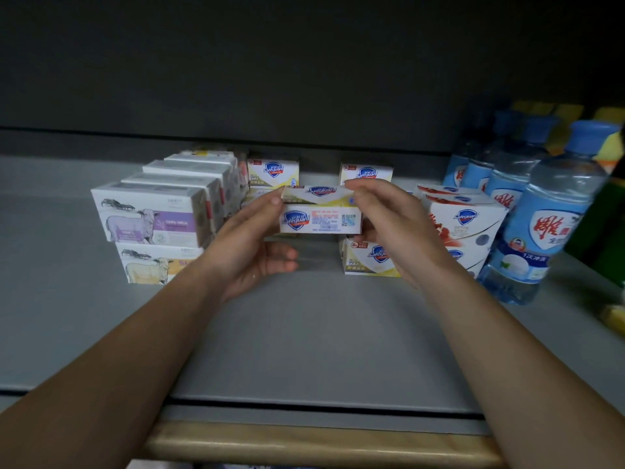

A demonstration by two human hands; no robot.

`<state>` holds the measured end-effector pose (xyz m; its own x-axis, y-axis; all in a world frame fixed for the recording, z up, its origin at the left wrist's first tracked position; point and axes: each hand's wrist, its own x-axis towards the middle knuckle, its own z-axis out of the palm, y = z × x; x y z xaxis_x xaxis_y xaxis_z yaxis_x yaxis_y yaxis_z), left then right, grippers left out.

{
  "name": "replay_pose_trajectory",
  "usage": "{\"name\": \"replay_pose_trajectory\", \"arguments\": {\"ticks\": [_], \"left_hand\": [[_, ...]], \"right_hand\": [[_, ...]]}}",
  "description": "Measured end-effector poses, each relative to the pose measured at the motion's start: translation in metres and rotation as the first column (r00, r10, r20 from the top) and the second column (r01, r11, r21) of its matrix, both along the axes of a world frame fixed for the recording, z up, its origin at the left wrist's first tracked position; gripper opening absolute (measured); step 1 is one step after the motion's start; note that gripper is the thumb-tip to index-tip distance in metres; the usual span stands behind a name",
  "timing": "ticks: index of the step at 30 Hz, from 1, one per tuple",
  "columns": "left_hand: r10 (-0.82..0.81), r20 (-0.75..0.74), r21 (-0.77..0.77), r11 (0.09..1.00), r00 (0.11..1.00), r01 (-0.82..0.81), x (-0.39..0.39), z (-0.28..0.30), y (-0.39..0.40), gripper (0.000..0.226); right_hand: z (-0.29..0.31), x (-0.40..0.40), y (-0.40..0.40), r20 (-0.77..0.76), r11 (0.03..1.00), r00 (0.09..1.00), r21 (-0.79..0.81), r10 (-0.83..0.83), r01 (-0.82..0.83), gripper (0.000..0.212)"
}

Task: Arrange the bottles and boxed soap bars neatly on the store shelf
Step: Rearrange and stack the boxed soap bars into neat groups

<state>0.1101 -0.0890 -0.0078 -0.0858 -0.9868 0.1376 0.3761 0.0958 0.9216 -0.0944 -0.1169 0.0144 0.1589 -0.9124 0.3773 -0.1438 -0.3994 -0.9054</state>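
Grey metal shelf (304, 333) fills the view, with a pale wooden edge at six o'clock. At three o'clock stands a row of clear bottles (541, 211) with blue caps and blue labels. At nine o'clock sit stacked white soap boxes printed with sheep (152, 218), purple band above, yellow below. Red-and-white soap boxes (463, 225) stack just left of the bottles, and yellow-trimmed ones (367, 260) lie lower and further back. At the centre, both hands hold one white soap box (319, 221) with a blue shield logo, raised above the shelf: the left hand (250, 245) pinches its left end, the right hand (395, 225) its right end.
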Motion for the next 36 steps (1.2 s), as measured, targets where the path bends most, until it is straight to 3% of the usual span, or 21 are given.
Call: {"name": "replay_pose_trajectory", "arguments": {"ticks": [2, 6, 9, 12, 15, 18, 27, 33, 36], "left_hand": [[0.041, 0.016, 0.005, 0.999, 0.999, -0.041, -0.002, 0.0, 0.0, 0.052], [0.0, 0.017, -0.082, 0.997, 1.0, 0.001, 0.004, 0.002, -0.002, 0.05], [-0.094, 0.013, -0.162, 0.982, 0.995, 0.095, 0.007, 0.003, 0.0, 0.05], [-0.117, -0.008, -0.18, 0.977, 0.993, 0.114, 0.009, 0.004, -0.001, 0.05], [-0.074, -0.105, -0.126, 0.99, 0.992, 0.061, 0.008, 0.005, -0.001, 0.038], [-0.009, -0.093, -0.149, 0.989, 0.996, -0.005, 0.006, 0.003, -0.001, 0.028], [-0.052, -0.068, -0.205, 0.978, 0.996, 0.037, 0.001, 0.004, 0.004, 0.05], [-0.019, -0.097, -0.167, 0.986, 0.995, 0.002, 0.002, 0.007, 0.004, 0.04], [0.051, -0.05, -0.095, 0.994, 0.997, -0.055, 0.0, 0.008, 0.004, 0.05]], "right_hand": [[-0.001, 0.001, 0.002, -0.055, 0.995, 0.997, -0.086, -0.049, 0.044, 0.026], [-0.005, 0.0, 0.0, -0.064, 0.999, 0.998, -0.049, -0.024, 0.02, 0.051], [-0.002, 0.001, 0.003, -0.117, 0.997, 0.993, -0.075, -0.003, -0.006, 0.031], [0.001, 0.0, 0.006, -0.087, 0.994, 0.996, -0.113, -0.016, 0.006, 0.037], [0.001, -0.001, 0.008, -0.006, 0.994, 0.999, -0.101, 0.041, -0.042, 0.03], [-0.002, -0.002, 0.01, -0.061, 0.989, 0.997, -0.139, 0.046, -0.054, 0.032], [-0.006, 0.001, 0.01, -0.085, 0.963, 0.993, -0.247, 0.087, -0.105, 0.047], [-0.007, 0.002, 0.008, -0.237, 0.916, 0.97, -0.398, -0.061, -0.04, 0.064], [-0.004, 0.0, 0.01, -0.334, 0.86, 0.919, -0.511, -0.209, 0.011, 0.071]]}}
